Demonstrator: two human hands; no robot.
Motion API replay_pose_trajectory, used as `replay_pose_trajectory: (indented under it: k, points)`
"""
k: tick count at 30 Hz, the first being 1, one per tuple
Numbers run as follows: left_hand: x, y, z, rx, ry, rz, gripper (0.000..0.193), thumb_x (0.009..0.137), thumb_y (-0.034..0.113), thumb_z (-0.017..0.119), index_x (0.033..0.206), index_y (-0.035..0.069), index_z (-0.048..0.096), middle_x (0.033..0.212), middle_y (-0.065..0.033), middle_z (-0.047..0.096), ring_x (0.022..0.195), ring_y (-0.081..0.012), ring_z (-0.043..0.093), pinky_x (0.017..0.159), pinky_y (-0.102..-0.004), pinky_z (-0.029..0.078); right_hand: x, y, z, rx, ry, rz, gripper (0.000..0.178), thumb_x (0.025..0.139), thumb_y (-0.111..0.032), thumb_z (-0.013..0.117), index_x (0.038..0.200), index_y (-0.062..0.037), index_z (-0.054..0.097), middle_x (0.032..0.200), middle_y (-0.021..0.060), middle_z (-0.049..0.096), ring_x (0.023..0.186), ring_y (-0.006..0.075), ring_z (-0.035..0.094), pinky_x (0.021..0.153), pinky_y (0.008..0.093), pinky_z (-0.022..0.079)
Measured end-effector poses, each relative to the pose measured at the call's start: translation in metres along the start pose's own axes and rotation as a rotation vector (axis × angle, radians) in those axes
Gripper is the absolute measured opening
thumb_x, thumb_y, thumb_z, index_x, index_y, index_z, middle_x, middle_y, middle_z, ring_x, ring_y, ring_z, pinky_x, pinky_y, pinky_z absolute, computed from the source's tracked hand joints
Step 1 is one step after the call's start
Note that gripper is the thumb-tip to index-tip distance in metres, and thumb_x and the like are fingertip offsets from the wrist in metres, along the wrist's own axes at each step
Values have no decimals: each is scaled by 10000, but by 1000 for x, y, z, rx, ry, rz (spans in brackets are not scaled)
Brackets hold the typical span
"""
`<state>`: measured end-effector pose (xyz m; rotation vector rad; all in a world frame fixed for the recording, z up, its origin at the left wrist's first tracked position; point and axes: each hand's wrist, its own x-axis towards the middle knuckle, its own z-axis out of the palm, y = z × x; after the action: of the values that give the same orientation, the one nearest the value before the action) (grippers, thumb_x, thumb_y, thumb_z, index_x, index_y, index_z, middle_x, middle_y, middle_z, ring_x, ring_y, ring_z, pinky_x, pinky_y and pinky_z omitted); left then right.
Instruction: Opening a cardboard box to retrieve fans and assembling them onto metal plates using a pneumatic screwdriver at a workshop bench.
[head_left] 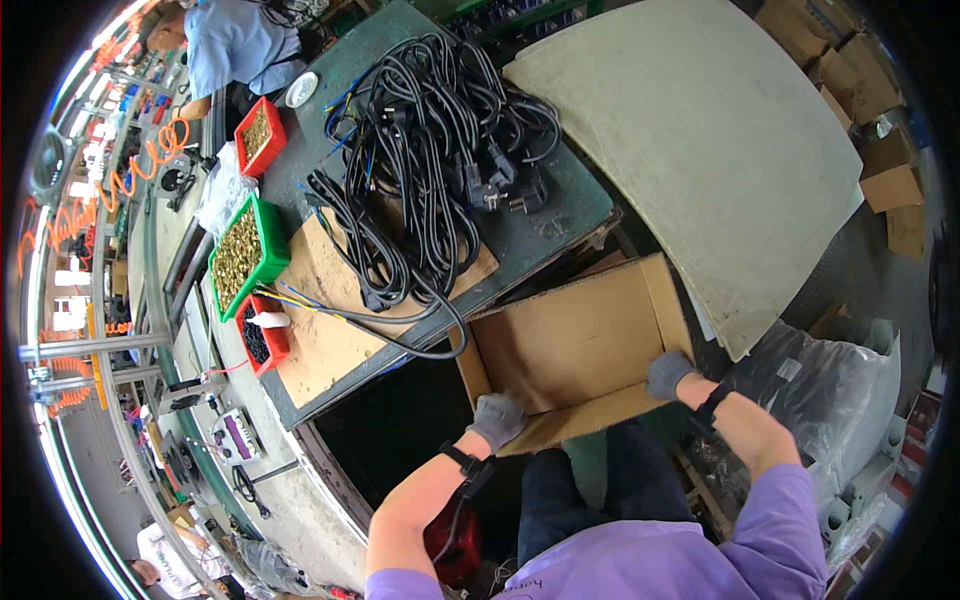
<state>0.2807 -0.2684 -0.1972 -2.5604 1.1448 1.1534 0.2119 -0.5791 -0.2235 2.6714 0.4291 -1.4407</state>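
Observation:
A shallow open cardboard box (575, 335) is tilted in front of me, just beyond my lap, beside the green workbench (545, 250). My left hand (497, 420), in a grey glove, is closed on the box's near left corner. At the near right corner, my right hand (668, 375), also gloved, grips the cardboard edge. The fingers are partly hidden on both hands. On the bench beyond the box lies a heap of coiled black power cords (425, 190) with plugs. Cord ends with blue and yellow wires hang near the box's left side.
A large grey-beige sheet (700, 140) lies at the far right. Left of the cords stand a green bin of brass-coloured parts (277, 245) and red bins (276, 160). Clear plastic wrap (810, 390) is at the right. A co-worker (235, 50) sits at the far left.

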Motion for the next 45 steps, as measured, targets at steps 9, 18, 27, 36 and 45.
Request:
replay_pose_trajectory:
  k: [9,18,27,36,45]
  points:
    - [149,-1,-30,-227,345,-227,648,730,412,556,1252,82,359,1327,-124,322,1212,-312,304,926,-549,249,-41,-48,53,244,108,103,616,751,-380,480,1244,-32,356,1273,208,357,1119,366,384,908,478,318]
    - [83,24,-100,-404,122,-45,287,746,319,562,944,112,582,1064,-86,549,980,-264,519,775,-410,421,-51,-18,97,707,379,75,407,712,-267,554,1062,-64,506,1146,134,486,1033,308,463,836,417,404]
    - [-182,68,-79,-573,882,-74,114,702,86,608,777,42,533,741,-103,509,675,-266,516,579,-360,413,-15,-21,93,767,428,187,248,731,-241,522,919,-82,546,817,152,599,773,340,575,690,416,453]
    - [-278,36,92,-1239,1291,-998,46,802,21,472,823,-13,495,793,-144,497,801,-264,506,707,-343,401,38,-56,12,689,563,431,588,693,-267,587,1181,-46,344,1217,256,344,1071,410,415,852,461,386]
    - [-117,-63,202,-739,707,-831,114,743,93,475,825,20,507,821,-191,519,771,-399,508,650,-438,429,69,-28,-1,534,501,527,848,643,-244,636,1306,0,167,1308,258,241,1212,406,232,1016,407,212]
